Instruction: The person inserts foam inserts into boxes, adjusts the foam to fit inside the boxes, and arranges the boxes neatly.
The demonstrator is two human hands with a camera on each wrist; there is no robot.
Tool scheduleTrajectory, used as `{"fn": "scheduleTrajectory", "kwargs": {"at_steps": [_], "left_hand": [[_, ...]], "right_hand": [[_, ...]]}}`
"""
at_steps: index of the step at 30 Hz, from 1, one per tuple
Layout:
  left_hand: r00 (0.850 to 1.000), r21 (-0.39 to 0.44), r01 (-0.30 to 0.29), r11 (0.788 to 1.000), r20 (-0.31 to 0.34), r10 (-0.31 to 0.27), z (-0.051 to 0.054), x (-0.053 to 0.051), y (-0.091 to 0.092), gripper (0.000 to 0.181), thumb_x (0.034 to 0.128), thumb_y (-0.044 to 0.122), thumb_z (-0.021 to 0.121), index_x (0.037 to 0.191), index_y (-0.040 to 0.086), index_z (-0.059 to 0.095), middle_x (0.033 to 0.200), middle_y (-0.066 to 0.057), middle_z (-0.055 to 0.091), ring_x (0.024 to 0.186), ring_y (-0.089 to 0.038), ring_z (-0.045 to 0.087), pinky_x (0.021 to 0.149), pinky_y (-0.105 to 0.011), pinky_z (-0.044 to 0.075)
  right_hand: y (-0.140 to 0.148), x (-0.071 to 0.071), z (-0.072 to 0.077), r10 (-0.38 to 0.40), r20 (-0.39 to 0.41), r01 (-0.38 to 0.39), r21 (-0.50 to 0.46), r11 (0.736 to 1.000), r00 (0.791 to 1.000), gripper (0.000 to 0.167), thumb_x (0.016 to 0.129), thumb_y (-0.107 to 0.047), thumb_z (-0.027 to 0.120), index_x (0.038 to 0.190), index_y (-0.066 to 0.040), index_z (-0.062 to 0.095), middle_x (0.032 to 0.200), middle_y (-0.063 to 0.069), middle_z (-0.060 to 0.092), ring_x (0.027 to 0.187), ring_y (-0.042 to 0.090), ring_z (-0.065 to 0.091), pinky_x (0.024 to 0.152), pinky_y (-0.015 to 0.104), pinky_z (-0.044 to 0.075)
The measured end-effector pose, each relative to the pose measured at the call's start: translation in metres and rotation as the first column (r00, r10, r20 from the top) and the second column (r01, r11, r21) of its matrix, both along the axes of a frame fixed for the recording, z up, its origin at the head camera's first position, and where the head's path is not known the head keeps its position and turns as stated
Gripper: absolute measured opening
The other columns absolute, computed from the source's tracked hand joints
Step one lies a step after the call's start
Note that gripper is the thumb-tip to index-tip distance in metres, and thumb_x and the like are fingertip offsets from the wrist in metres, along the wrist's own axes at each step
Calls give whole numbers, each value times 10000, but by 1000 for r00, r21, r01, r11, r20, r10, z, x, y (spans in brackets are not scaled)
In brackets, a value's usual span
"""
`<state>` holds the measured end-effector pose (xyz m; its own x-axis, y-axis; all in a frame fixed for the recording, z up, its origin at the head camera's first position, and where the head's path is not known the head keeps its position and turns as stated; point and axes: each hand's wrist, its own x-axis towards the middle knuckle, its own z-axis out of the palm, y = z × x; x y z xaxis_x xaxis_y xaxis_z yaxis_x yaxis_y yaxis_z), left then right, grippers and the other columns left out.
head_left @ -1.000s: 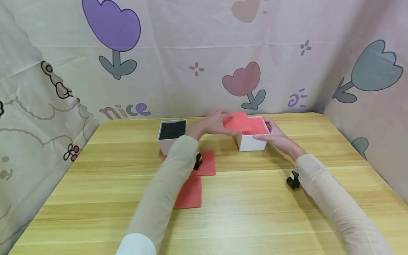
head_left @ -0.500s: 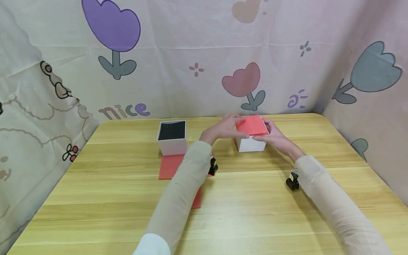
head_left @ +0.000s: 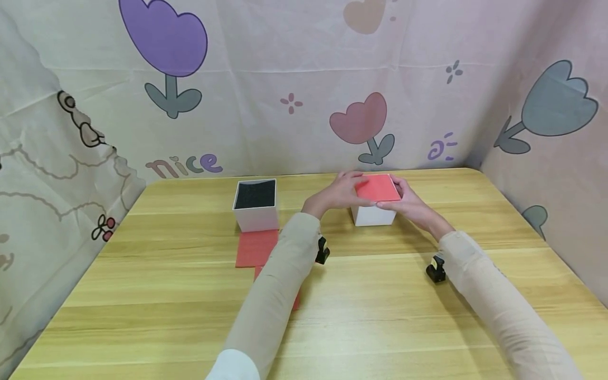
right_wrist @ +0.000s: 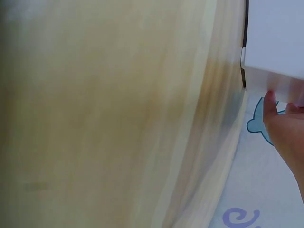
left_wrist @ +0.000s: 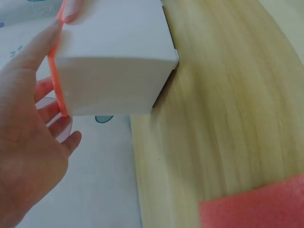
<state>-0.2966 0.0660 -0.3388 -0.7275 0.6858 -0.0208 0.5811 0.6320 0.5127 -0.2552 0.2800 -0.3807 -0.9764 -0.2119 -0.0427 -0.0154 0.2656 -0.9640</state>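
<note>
In the head view, a red square sheet (head_left: 378, 188) lies flat across the top of the right white box (head_left: 373, 216). My left hand (head_left: 339, 194) holds the sheet at its left side, thumb at the near edge and fingers spread over the top. Seen from the left wrist, the sheet (left_wrist: 57, 85) lines the box's top edge. My right hand (head_left: 418, 207) grips the box's right side, thumb at the front corner and fingers behind. From the right wrist, fingertips (right_wrist: 270, 95) touch the box wall (right_wrist: 278, 42).
Another white box (head_left: 258, 219) with a black interior stands to the left. Red squares (head_left: 255, 249) lie on the wooden table (head_left: 157, 295) in front of it, partly under my left forearm. A patterned cloth (head_left: 266, 47) hangs behind the table.
My left hand has moved right with the red sheet, which went from tilted above the right box to flat across its top. My right hand has stayed on the box.
</note>
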Motion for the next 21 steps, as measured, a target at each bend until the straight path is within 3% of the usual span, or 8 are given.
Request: {"fn": "scheduleTrajectory", "kwargs": {"at_steps": [8, 13, 21], "left_hand": [[999, 7, 45, 999, 20, -45, -1, -1, 0, 691, 920, 393, 638, 1494, 110, 376, 1580, -93, 226, 1458, -279, 102, 1156, -415, 170], [999, 8, 27, 1000, 35, -28, 1, 0, 1, 656, 940, 385, 612, 1495, 124, 378, 1585, -69, 217, 1463, -259, 83, 1158, -413, 158], [998, -76, 59, 995, 36, -57, 1, 1, 1, 645, 978, 426, 514, 1517, 127, 326, 1606, -43, 140, 1468, -211, 40, 1165, -349, 116]], "right_hand": [[0, 1, 1, 7, 0, -7, 16, 1000, 1000, 940, 897, -84, 660, 1533, -55, -32, 1556, 210, 122, 1393, 324, 213, 1128, 459, 233], [0, 1, 2, 4, -7, -3, 26, 1000, 1000, 921, 894, -86, 662, 1529, -46, -4, 1545, 218, 143, 1378, 335, 239, 1119, 463, 253], [0, 1, 3, -2, -3, 2, 39, 999, 1000, 917, 895, -96, 665, 1526, -32, 2, 1530, 220, 166, 1364, 338, 251, 1116, 469, 259]]}}
